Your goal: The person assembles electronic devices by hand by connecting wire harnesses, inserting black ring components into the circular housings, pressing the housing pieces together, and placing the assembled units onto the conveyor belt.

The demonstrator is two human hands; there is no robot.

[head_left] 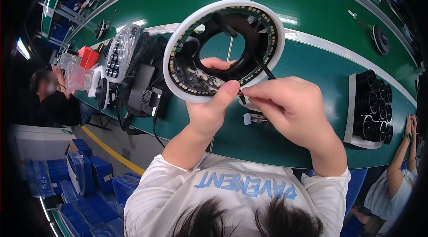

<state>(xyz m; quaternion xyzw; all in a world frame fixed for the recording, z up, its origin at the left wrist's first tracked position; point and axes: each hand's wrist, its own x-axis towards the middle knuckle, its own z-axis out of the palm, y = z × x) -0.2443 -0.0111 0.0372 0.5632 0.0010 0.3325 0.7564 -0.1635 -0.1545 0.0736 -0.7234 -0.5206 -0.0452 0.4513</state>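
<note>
Nearest, the left hand [213, 112] holds a white plastic ring [224, 49] up above the near edge of the green worktop [321, 72], thumb pressed on the ring's lower rim and fingertips showing through its middle opening. The right hand [290, 107] has its grip pinched shut on thin wires [252, 90] at that same lower rim. Inside the ring runs a circular strip of small yellow lights on a dark board, around a black inner frame.

Below the worktop's near left corner, blue bins [96, 170] stand on the floor, some lined with clear film. On the worktop towards its right edge, a white tray [351, 107] carries rows of black round parts [374, 103]. Towards the left edge lies a clear plastic bag [125, 49] of dark round pieces, with black housings [142, 90] just beside it and a red box [88, 56] further along. Far right, a black disc [381, 40] with a thin lead lies on the far half of the worktop.
</note>
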